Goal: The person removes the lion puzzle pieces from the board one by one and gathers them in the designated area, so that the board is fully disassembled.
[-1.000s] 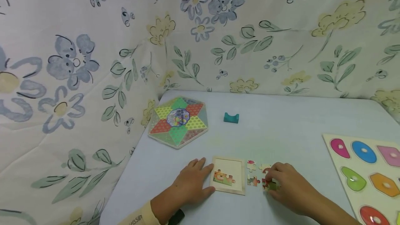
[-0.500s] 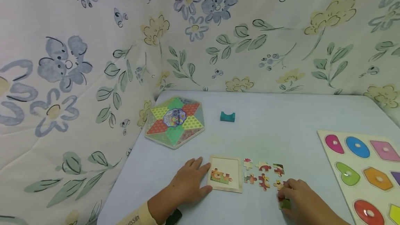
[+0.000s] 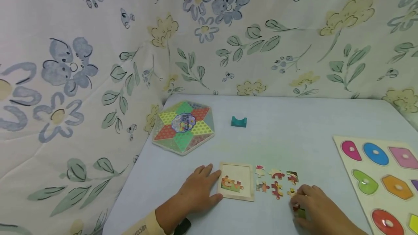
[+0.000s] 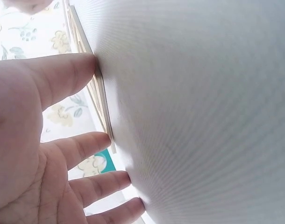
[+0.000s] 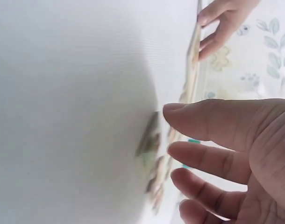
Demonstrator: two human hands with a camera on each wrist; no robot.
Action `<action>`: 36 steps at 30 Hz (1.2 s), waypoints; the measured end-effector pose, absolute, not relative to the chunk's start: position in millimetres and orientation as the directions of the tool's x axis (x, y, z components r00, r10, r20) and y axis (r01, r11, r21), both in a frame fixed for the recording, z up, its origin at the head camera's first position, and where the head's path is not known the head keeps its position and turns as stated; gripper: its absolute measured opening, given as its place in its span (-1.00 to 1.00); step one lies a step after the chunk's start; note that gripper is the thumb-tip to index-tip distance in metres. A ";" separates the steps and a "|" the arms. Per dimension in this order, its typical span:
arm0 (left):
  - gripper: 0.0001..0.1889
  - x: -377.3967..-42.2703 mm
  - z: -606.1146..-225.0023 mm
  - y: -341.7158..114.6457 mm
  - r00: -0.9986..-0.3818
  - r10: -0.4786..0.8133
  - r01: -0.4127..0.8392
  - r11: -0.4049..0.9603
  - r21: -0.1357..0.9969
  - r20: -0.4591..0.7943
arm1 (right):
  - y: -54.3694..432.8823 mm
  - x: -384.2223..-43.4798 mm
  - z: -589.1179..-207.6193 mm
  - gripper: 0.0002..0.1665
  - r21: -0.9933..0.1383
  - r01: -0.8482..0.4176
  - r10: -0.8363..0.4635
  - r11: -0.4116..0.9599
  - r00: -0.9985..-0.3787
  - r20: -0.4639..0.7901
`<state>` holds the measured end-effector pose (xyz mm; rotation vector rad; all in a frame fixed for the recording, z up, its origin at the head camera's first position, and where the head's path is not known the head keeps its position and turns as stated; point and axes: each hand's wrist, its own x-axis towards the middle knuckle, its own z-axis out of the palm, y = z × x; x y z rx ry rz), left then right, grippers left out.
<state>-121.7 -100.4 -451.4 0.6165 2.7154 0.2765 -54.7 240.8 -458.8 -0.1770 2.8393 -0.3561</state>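
In the head view, my left hand [image 3: 200, 190] lies with spread fingers at the left edge of a wooden puzzle tray [image 3: 238, 164]. Thumb and index finger touch its rim, as the left wrist view also shows. Joined jigsaw pieces [image 3: 231, 184] with an orange animal face fill the tray's lower left. My right hand [image 3: 315, 207] hovers over a red-and-green jigsaw piece [image 3: 301, 213], partly covering it. From the right wrist view, thumb and fingers stand apart, and the blurred piece [image 5: 149, 140] lies on the table beyond their tips.
Several loose jigsaw pieces [image 3: 277, 190] lie in two rows right of the tray. A hexagonal Chinese checkers board [image 3: 184, 137] sits at the back left, a teal notched block [image 3: 239, 122] right of it. A knobbed shape board [image 3: 375, 198] occupies the right side; floral cloth [image 3: 196, 68] hangs behind.
My right hand has moved right and nearer to me along with the red-and-green jigsaw piece, uncovering other loose pieces. My left hand stays at the tray's edge.
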 end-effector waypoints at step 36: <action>-0.20 -124.0 -451.8 -102.6 -0.843 0.458 0.408 0.887 0.218 -0.282 | 114.9 -134.7 -453.8 -0.76 -0.406 -0.540 -0.605 0.737 -0.795 -0.040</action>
